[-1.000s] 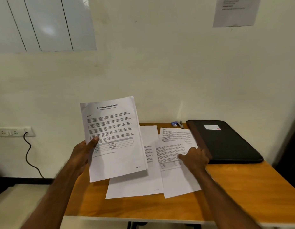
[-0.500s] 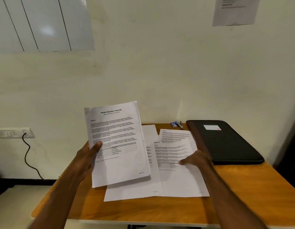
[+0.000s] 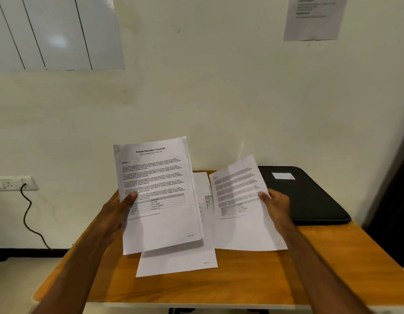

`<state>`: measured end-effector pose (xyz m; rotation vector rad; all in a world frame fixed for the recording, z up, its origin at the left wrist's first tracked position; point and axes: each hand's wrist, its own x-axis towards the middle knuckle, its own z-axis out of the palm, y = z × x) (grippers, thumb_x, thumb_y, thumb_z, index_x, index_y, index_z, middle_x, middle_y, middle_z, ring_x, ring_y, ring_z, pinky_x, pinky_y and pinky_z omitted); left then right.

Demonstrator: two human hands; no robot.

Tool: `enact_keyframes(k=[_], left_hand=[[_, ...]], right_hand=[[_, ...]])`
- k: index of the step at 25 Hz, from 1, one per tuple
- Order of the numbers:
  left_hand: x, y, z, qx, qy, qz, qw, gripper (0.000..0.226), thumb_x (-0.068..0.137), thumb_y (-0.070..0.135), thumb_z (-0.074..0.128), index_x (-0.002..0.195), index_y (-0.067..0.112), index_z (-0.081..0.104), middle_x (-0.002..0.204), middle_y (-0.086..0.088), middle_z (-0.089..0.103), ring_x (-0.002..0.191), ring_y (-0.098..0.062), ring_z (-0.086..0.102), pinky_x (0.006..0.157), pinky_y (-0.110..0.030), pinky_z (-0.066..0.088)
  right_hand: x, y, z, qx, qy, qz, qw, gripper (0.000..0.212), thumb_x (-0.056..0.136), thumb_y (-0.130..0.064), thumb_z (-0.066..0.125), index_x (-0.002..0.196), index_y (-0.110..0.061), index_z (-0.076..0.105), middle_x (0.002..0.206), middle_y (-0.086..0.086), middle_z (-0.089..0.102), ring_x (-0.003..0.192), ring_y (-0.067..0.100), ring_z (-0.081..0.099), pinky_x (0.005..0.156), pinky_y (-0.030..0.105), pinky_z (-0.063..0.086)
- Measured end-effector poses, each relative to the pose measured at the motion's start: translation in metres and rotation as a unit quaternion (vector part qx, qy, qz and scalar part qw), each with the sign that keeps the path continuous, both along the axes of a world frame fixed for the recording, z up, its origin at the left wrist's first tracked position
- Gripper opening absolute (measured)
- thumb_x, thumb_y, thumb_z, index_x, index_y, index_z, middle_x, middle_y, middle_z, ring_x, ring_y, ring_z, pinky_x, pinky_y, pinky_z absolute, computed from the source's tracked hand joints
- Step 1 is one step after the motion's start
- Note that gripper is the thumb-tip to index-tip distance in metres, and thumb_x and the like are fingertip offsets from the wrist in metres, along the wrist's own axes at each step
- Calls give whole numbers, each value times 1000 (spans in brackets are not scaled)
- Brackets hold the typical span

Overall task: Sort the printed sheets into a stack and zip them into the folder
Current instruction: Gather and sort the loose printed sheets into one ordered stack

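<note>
My left hand (image 3: pixel 119 210) holds a small stack of printed sheets (image 3: pixel 160 191) upright above the table's left side, thumb on the front page headed "Sample Education Transcript". My right hand (image 3: pixel 275 205) grips another printed sheet (image 3: pixel 241 200) by its right edge, lifted off the table and blurred by motion. One more sheet (image 3: pixel 180 261) lies flat on the wooden table (image 3: pixel 241 279), partly under the held stack. The black zip folder (image 3: pixel 309 196) lies closed at the table's back right, with a white label on top.
The table stands against a cream wall. A wall socket with a black cable (image 3: pixel 26 207) is at the left. A paper notice (image 3: pixel 314 17) hangs on the wall at upper right. The table's front edge is near me.
My right hand has picked the sheet it was pressing on the table up into the air. My left hand with the stack has shifted slightly right.
</note>
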<state>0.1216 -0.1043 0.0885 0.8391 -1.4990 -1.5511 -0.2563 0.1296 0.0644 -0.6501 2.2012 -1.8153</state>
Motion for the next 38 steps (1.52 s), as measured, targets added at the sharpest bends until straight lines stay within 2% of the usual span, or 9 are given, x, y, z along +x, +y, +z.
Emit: enact_keyframes(k=[3,9,14,20,23,27,30,35,38], left_hand=[[-4,-1,4,-6,1,-5,1000,60,83,55,80,129,21,63,111,-11,80,99,-42,77,95,-67,57],[-12,-2,16,-20,-4,-19,1000,104,40,78,90,125,22,67,109,-9,81,96,-36,79,90,-53,62],[-13,-1,21,-21,10,-8,1000,57,82,51,77,124,14,67,109,-12,81,95,-37,79,77,-45,67],[-11,3,21,-9,17,-11,1000,32,96,35,68,119,14,67,103,-11,82,83,-32,81,65,-39,67],[-12,4,21,-1,23,-14,1000,38,93,38,71,122,13,66,108,-14,81,87,-35,80,70,-44,68],[-12,3,22,-13,17,-27,999,87,59,65,91,126,15,66,113,-14,80,96,-39,79,84,-54,65],[-14,5,23,-17,22,-25,999,97,50,71,92,126,17,66,112,-14,80,97,-39,78,91,-58,61],[-23,10,28,-28,53,-26,998,53,88,48,70,129,15,63,101,-6,82,82,-27,81,67,-37,67],[-33,18,34,-31,78,-35,996,62,83,54,75,129,13,62,97,-3,83,80,-23,81,62,-30,65]], right_hand=[[0,13,24,-109,-63,53,991,11,95,-23,72,104,-19,71,98,1,77,80,16,75,64,26,58],[0,16,49,-190,-95,106,971,20,91,-27,76,110,-21,74,96,-1,81,83,19,78,69,30,63],[0,14,57,-219,-102,106,964,24,90,-26,76,113,-19,74,99,0,81,84,19,78,75,35,63],[-1,16,56,-235,-103,93,962,22,92,-23,75,113,-18,73,98,0,80,81,17,77,69,29,63],[-2,17,56,-232,-103,85,963,26,92,-23,75,117,-15,73,102,3,79,87,22,76,75,35,64],[-3,18,56,-231,-106,81,964,30,92,-23,76,120,-13,72,104,5,78,91,26,75,76,37,63],[-3,18,56,-230,-108,85,963,28,91,-24,76,118,-16,73,103,3,79,89,24,76,70,34,63],[4,12,56,-238,-119,106,958,22,91,-23,76,113,-19,74,98,-1,81,87,22,78,69,32,65],[12,3,55,-252,-138,132,949,25,93,-19,74,117,-13,73,107,6,80,94,25,78,77,35,64]])
